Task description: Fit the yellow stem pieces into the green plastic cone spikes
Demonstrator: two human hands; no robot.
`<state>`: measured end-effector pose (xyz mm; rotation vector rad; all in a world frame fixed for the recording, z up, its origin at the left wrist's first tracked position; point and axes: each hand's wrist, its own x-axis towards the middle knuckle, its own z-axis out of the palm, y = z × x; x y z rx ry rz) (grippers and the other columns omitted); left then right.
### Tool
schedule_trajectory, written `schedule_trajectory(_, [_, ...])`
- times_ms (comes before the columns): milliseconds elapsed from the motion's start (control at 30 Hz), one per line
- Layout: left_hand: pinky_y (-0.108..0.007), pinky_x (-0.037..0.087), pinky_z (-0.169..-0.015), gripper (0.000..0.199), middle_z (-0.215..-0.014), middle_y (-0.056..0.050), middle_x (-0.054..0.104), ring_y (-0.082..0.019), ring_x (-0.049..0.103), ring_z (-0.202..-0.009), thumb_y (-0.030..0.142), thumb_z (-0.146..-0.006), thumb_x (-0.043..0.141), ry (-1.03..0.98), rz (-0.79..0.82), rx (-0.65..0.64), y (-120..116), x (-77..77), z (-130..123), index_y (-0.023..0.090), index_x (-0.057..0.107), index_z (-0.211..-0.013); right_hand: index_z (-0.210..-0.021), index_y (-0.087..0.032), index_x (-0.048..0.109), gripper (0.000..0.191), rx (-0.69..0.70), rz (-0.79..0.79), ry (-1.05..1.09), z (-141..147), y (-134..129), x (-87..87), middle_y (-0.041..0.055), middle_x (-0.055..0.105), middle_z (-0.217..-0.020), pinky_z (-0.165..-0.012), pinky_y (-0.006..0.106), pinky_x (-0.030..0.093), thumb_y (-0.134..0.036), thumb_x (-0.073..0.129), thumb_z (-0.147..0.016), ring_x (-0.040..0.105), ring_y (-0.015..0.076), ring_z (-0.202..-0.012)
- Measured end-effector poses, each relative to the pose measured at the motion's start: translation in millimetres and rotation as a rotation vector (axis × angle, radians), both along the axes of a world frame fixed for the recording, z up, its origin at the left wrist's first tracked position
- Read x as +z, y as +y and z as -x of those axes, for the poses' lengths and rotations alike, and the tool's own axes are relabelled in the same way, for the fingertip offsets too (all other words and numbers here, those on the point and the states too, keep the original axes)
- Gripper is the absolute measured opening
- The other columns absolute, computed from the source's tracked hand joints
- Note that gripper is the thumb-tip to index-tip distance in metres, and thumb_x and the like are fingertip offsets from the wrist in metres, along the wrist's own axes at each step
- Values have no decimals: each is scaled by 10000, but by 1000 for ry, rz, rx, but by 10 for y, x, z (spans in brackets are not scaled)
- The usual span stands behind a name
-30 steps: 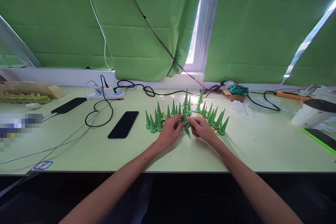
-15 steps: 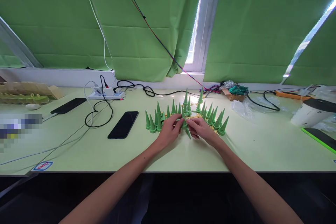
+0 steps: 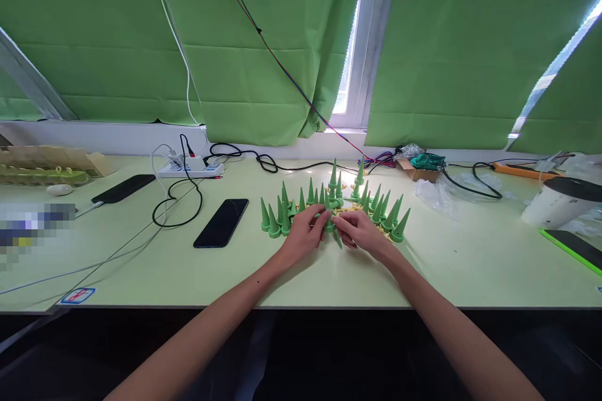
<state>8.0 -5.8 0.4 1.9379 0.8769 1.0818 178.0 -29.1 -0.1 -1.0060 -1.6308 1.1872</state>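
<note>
Several green pointed cones with round bases stand in clusters on the table, such as the cone (image 3: 399,229) at the right end and the cone (image 3: 265,216) at the left end. Small yellow pieces (image 3: 350,207) lie among them. My left hand (image 3: 306,230) is closed in a pinch on a green cone piece (image 3: 330,224) in front of the clusters. Opposite it, my right hand (image 3: 360,229) pinches at the same piece with thumb and finger; whatever small part lies between them is hidden. A cone tip points down toward the table between my hands.
A black phone (image 3: 221,223) lies left of the cones. Behind it are a white power strip (image 3: 207,170) and looped black cable (image 3: 200,203). At right stand a small cardboard box (image 3: 416,172), clear plastic (image 3: 437,196), a white cylinder (image 3: 559,203) and a green-edged device (image 3: 576,250).
Both hands stay in nearly the same place. The held green piece and the fingers around it have shifted very slightly.
</note>
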Motion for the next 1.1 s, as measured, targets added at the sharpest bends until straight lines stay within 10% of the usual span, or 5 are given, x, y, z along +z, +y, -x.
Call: schedule_trajectory(1100, [-219,343,-408,342,-509,43,456,-99,498,-425,468,-922,497,-42,93,-32,21,-33,14,180,521,-740,-544,-187,410,455,-135,-318,-307,-14,38,-103,-46,330,-507,-490,253,226,-444,478,-914,300,90,-500])
